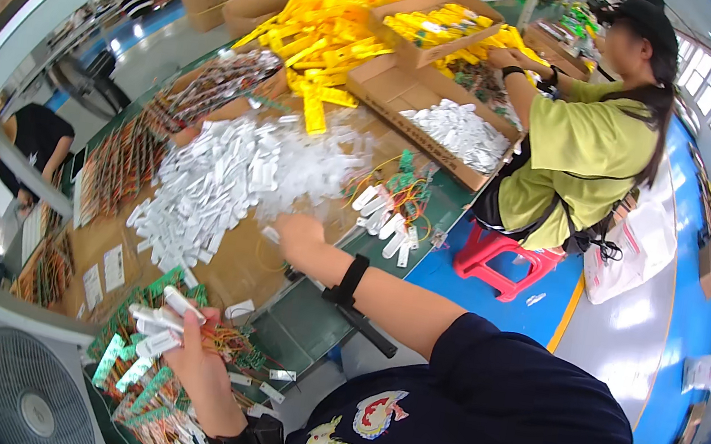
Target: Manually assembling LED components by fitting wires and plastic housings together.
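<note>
Our right hand [297, 237] reaches out to the near edge of the white plastic pieces [226, 172], fingers curled down so we cannot tell their spread; the heap lies just beyond and left of them. Our left hand [196, 354], nearer us, grips several of these small, flat, oblong pieces, pointing left.

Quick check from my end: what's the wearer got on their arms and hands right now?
Both hands, the left hand and the right hand, are bare, no gloves. Each wrist carries a black strap: a chunky watch-like band on the left, a slimmer band with a dark cord on the right. A short navy sleeve covers the right upper arm.
</note>
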`<state>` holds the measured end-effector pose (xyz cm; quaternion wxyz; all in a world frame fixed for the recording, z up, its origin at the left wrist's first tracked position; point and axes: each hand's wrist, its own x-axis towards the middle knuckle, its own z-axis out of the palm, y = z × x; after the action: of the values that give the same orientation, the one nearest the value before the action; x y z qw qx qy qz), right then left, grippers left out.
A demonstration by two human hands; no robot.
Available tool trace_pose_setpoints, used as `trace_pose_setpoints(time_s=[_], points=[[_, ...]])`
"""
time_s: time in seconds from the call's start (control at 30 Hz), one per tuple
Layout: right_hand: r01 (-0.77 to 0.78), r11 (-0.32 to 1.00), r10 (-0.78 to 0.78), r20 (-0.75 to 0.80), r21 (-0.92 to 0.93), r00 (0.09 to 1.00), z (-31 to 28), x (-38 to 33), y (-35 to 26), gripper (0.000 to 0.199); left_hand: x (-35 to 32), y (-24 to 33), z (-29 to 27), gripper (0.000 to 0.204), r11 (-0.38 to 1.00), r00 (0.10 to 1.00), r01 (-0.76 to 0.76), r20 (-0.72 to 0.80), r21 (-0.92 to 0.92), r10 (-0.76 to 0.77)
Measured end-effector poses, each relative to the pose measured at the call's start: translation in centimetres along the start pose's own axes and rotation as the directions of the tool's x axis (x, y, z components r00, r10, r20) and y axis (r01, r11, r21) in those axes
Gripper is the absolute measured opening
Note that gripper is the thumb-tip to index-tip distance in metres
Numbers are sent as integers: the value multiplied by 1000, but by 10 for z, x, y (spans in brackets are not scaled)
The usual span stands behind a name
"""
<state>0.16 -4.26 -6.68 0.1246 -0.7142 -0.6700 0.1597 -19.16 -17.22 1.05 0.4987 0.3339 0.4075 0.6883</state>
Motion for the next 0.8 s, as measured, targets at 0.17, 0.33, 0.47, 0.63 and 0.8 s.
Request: trace_pose_setpoints(time_s=[0.17,0.33,0.47,0.63,0.8], points=[[90,986,-74,-121,139,990,-62,-17,-20,18,8,-4,1,29,997,998,-55,-21,51,56],[542,779,-479,-257,316,839,-109,-38,-39,24,18,-1,15,29,998,992,-51,116,22,48],[534,631,-575,-123,563,809,-139,-68,-51,34,27,-10,16,20,950,934,-265,289,163,211],[309,561,-430,-49,768,902,-127,-79,-65,33,14,-23,23,43,953,984,-113,167,282,68],[291,265,-356,-187,919,915,-116,-97,-61,36,17,-19,26,49,847,989,-142,111,512,98]])
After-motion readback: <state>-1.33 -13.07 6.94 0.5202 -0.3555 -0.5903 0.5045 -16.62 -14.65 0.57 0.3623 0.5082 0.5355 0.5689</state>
